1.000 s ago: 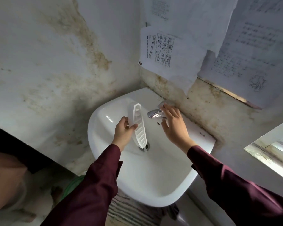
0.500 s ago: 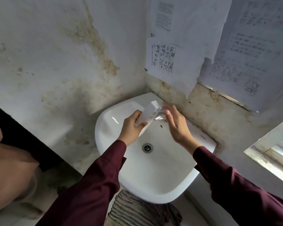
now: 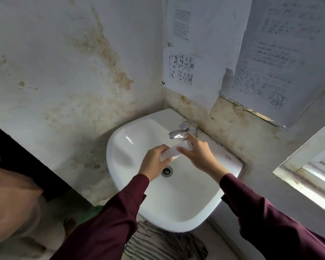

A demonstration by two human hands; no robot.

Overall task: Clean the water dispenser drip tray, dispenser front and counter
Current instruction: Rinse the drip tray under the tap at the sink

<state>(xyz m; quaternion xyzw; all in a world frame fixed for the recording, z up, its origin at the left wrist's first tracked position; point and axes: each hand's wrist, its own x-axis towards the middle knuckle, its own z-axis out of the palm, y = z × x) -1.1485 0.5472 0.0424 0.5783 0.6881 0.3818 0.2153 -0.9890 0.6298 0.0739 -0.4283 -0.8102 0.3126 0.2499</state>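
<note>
The one brand that can be read is "TOTO", printed in small dark letters on the back right ledge of the single white sink (image 3: pixel 204 209). Three printed paper sheets hang on the wall above it: a tall sheet (image 3: pixel 204 21) with lines of text too small to read, a lower sheet (image 3: pixel 182 70) carrying a grid of small black pictograms, and a large sheet (image 3: pixel 281 53) to the right with faint text and a small drawing near its bottom corner; none of that text is legible. One chrome tap (image 3: pixel 184 131) stands at the back of the sink, its spout pointing over the bowl, and one round metal drain (image 3: pixel 166 171) sits in the bowl's floor. The white plastic drip tray (image 3: pixel 174 152) is held over the bowl, just below the spout and above the drain, tilted with its far end higher. The left hand (image 3: pixel 155 162) grips the tray's near end, fingers curled round it. The right hand (image 3: pixel 200 154) lies over the far end with its fingers extended, fingertips touching the tray near the tap; whether it clasps the tray cannot be told. Both arms wear dark maroon sleeves. A striped cloth (image 3: pixel 158 243) lies on the floor under the sink, and one window frame (image 3: pixel 308 171) shows at the right edge. The walls are stained brown.
</note>
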